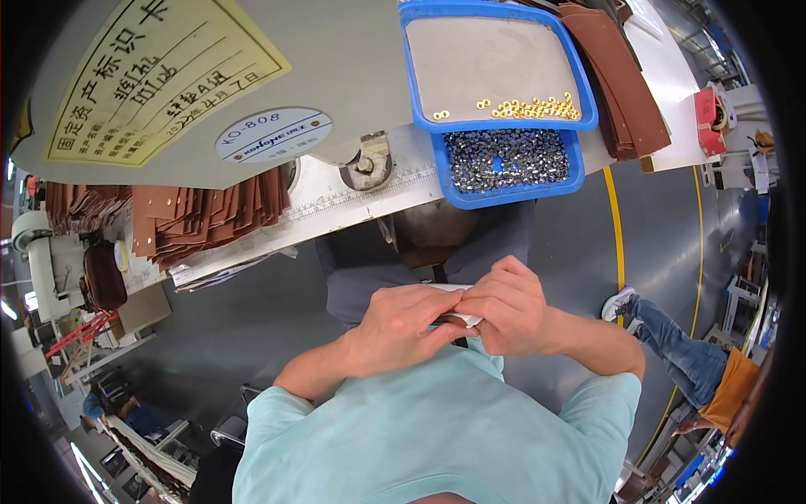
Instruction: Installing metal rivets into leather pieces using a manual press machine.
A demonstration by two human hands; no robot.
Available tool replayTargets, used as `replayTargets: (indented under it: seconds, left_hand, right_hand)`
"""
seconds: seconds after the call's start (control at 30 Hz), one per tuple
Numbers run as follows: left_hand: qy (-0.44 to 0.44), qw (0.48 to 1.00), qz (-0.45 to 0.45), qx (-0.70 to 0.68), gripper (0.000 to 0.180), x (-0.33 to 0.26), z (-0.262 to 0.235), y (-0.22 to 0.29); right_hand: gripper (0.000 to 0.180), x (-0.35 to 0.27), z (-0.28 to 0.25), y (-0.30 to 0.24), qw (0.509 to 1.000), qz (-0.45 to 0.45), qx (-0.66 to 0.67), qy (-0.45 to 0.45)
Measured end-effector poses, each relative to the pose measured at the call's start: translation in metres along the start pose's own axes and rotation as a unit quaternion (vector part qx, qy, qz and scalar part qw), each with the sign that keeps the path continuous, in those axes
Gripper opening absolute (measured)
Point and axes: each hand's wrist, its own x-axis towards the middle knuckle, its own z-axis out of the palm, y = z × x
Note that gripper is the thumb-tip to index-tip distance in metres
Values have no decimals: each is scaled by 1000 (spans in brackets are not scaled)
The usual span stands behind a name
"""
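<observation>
Both hands meet close in front of the chest, above the lap. The left hand [401,323] and the right hand [508,307] are each closed around one small white piece [464,317], mostly hidden by the fingers; its long axis seems to run left to right, though which way it points cannot be told. On the table [336,197] ahead stand two blue trays: one tray of gold eyelets [502,63] and one tray of silver studs [510,164]. Brown leather pieces [201,214] lie stacked at the left.

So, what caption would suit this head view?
Both hands, left hand and right hand, pinch a small white piece below blue trays.
</observation>
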Motion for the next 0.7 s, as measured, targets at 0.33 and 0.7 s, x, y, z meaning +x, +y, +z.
replayTargets:
  seconds: [0.33,0.7]
  left_hand:
    - [49,915,-281,-286,48,-2,-16,-21]
    - [22,912,-280,-298,22,-6,-26,-27]
  right_hand:
    - [70,34,-48,9,865,387,275,-164]
    - [41,29,-45,19,887,372,269,-43]
